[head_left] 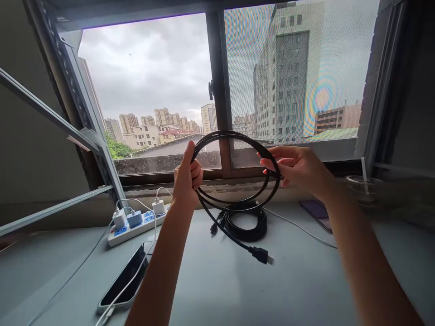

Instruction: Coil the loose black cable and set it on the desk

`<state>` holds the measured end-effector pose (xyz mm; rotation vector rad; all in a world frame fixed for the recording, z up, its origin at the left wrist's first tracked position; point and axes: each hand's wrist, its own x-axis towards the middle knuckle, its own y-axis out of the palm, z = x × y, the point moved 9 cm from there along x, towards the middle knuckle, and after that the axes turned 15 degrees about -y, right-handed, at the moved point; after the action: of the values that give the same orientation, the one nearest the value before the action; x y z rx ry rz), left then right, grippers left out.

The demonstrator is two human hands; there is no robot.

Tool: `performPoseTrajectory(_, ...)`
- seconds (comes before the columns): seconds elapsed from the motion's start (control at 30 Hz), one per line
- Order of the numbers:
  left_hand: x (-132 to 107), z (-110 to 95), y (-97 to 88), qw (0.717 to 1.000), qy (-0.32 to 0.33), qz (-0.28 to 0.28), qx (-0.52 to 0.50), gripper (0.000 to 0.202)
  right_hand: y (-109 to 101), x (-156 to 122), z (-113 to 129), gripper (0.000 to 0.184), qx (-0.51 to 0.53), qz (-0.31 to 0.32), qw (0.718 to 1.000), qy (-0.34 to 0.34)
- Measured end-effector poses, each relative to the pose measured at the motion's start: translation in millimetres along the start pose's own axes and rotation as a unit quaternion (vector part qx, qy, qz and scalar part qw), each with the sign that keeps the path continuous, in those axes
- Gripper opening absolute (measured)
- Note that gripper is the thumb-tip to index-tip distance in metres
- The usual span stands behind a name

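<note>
I hold a black cable [234, 136] wound into a large loop up in front of the window. My left hand [186, 177] is closed in a fist round the loop's left side, thumb up. My right hand [295, 166] pinches the loop's right side, its fingers curled around the strands. One end of the cable hangs down from my left hand, and its plug [262, 255] rests on the grey table [238, 290]. A second coil of black cable [245, 223] lies on the table under the loop.
A white power strip [136, 225] with chargers sits at the left. A phone [125, 280] on a white charging wire lies in front of it. Another phone [317, 213] lies at the right, with a plastic cup [363, 188] and straw beyond. Metal shelf rails [50, 117] stand at the left.
</note>
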<state>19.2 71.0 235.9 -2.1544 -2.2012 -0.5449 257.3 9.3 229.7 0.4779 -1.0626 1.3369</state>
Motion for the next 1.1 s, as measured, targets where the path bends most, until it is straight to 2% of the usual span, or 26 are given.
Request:
performPoseTrajectory(0.13,-6.9,-5.0,4.5,0.999,0.029,-0.004,0.031,0.067,-12.6,1.0,5.8,0.048,-0.121,-0.048,0.991,-0.016)
performPoseTrajectory(0.2,-13.2,-6.6,12.1,0.997,0.043,0.001,0.062,0.066,-11.4,2.8,14.3,0.05,-0.146,-0.065,0.986,-0.045)
performPoseTrajectory(0.3,-24.1,-5.5,28.6,0.992,0.054,0.018,0.115,0.063,12.5,6.2,28.7,0.043,-0.049,-0.011,0.994,-0.1)
performPoseTrajectory(0.37,-28.8,-2.4,37.0,0.989,0.051,0.025,0.136,0.06,24.2,5.8,33.4,0.042,0.009,0.012,0.995,-0.103)
performPoseTrajectory(0.43,-29.7,3.1,42.7,0.988,0.036,0.038,0.146,0.057,25.3,4.9,33.2,0.039,0.027,0.003,0.996,-0.09)
performPoseTrajectory(0.5,-28.1,10.0,49.3,0.986,0.018,0.077,0.148,0.054,20.0,4.5,31.9,0.035,0.013,-0.019,0.996,-0.084)
performPoseTrajectory(0.6,-25.0,16.5,56.0,0.982,0.017,0.127,0.139,0.052,1.1,4.4,32.1,0.028,-0.032,-0.103,0.989,-0.096)
performPoseTrajectory(0.67,-20.6,19.9,52.5,0.984,0.021,0.108,0.144,0.049,-17.5,0.6,34.2,0.022,-0.05,-0.214,0.969,-0.117)
performPoseTrajectory(0.73,-15.3,26.0,47.5,0.984,0.01,0.078,0.157,0.044,-32.3,-7.6,34.9,0.021,-0.048,-0.327,0.933,-0.139)
performPoseTrajectory(0.8,-10.9,34.3,47.1,0.981,-0.012,0.082,0.173,0.044,-38.1,-13.7,31.4,0.022,-0.033,-0.391,0.908,-0.148)
performPoseTrajectory(0.83,-8.9,39.4,48.5,0.978,-0.028,0.096,0.184,0.048,-37.8,-13.8,28.4,0.022,-0.026,-0.397,0.906,-0.146)
performPoseTrajectory(0.9,-5.0,48.4,49.2,0.969,-0.058,0.116,0.208,0.057,-34.1,-9.4,21.0,0.024,-0.019,-0.367,0.921,-0.129)
performPoseTrajectory(0.97,-0.1,49.0,42.6,0.97,-0.056,0.088,0.221,0.059,-29.9,-4.3,12.7,0.028,-0.032,-0.315,0.944,-0.095)
performPoseTrajectory(1.03,1.7,38.5,34.2,0.976,-0.001,0.033,0.214,0.056,-26.5,-1.3,5.6,0.034,-0.054,-0.264,0.961,-0.056)
performPoseTrajectory(1.1,-3.3,25.3,33.3,0.971,0.077,0.001,0.224,0.052,-19.4,1.4,1.1,0.038,-0.06,-0.202,0.977,-0.026)
